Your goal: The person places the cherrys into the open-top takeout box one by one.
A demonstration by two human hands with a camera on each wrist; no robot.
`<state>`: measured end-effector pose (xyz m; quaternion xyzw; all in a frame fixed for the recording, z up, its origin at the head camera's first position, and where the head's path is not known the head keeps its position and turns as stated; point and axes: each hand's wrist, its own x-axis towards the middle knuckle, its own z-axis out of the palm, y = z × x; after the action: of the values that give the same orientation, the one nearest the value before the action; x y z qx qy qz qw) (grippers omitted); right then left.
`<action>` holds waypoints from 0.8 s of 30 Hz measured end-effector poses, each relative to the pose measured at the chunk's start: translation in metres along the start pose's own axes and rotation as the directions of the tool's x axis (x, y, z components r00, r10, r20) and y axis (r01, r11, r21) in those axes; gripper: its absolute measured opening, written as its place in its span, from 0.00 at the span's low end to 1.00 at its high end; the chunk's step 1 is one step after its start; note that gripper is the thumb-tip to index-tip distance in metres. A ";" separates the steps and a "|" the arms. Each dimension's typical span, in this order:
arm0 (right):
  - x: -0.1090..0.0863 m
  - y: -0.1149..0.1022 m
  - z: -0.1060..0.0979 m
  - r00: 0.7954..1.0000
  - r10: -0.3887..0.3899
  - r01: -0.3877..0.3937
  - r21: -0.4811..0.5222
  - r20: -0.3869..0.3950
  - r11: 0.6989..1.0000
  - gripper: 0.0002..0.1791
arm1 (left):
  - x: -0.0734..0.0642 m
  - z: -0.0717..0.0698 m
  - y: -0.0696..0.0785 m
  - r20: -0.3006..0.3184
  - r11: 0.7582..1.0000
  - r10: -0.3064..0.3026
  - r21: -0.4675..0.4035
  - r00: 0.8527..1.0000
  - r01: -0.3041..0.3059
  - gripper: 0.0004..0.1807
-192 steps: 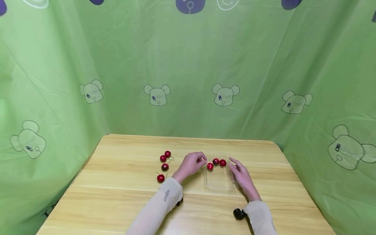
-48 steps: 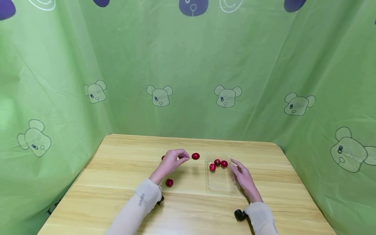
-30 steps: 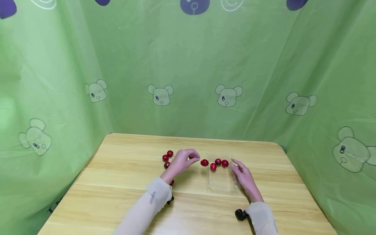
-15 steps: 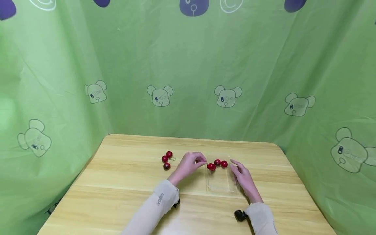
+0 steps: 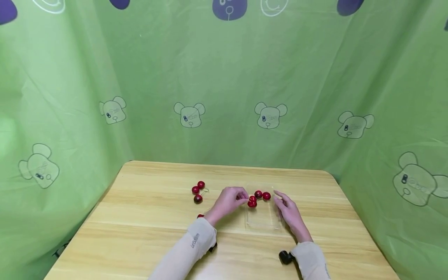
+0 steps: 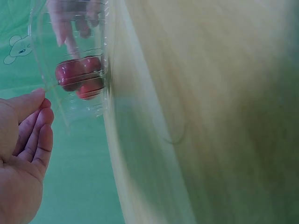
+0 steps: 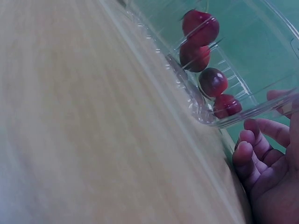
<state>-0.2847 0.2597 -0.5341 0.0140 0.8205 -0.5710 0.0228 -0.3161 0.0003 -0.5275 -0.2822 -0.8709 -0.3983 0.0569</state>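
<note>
My left hand (image 5: 229, 200) pinches a cherry by its stem at the left wall of a clear plastic box (image 5: 263, 222). The pinched cherry (image 5: 252, 204) hangs low against another one inside. In the left wrist view, thumb and forefinger of the left hand (image 6: 25, 140) meet at the stem. Two more dark red cherries (image 5: 258, 194) lie near the box's back. My right hand (image 5: 292, 214) holds the box's right wall; in the right wrist view its curled fingers (image 7: 243, 154) are outside the wall, with one digit seen through the plastic.
Several cherries (image 5: 198, 199) with green stems lie on the wooden table (image 5: 140, 229) to the left. One cherry (image 5: 200, 216) is partly hidden by the left forearm. A green curtain (image 5: 224, 70) with bear faces surrounds the table's back and sides.
My left hand has carried a cherry by the stem from the left part of the table rightward into the box, then lowered it slightly. The right hand has stayed at the box.
</note>
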 end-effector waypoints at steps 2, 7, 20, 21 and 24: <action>-0.001 -0.001 0.000 1.000 -0.003 0.003 -0.001 0.000 1.000 0.28 | 0.000 0.001 -0.001 -0.003 1.000 0.004 0.003 1.000 -0.004 0.02; 0.000 0.000 -0.001 1.000 -0.008 0.008 -0.002 0.001 1.000 0.28 | 0.000 0.003 0.000 -0.023 1.000 0.009 0.002 1.000 -0.009 0.02; 0.000 0.001 0.001 1.000 -0.011 0.011 0.006 -0.004 1.000 0.28 | 0.001 0.009 0.001 -0.057 0.998 -0.065 0.004 0.996 0.066 0.05; 0.000 0.000 0.001 1.000 -0.013 0.013 0.007 -0.004 1.000 0.28 | 0.001 0.010 0.001 -0.057 0.997 -0.071 0.004 0.996 0.071 0.05; 0.000 0.000 0.001 1.000 -0.015 0.015 0.010 -0.005 1.000 0.28 | 0.001 0.011 0.000 -0.052 0.996 -0.085 0.004 0.995 0.085 0.04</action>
<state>-0.2847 0.2587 -0.5345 0.0094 0.8178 -0.5752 0.0164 -0.3160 0.0083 -0.5345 -0.2344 -0.8815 -0.4049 0.0634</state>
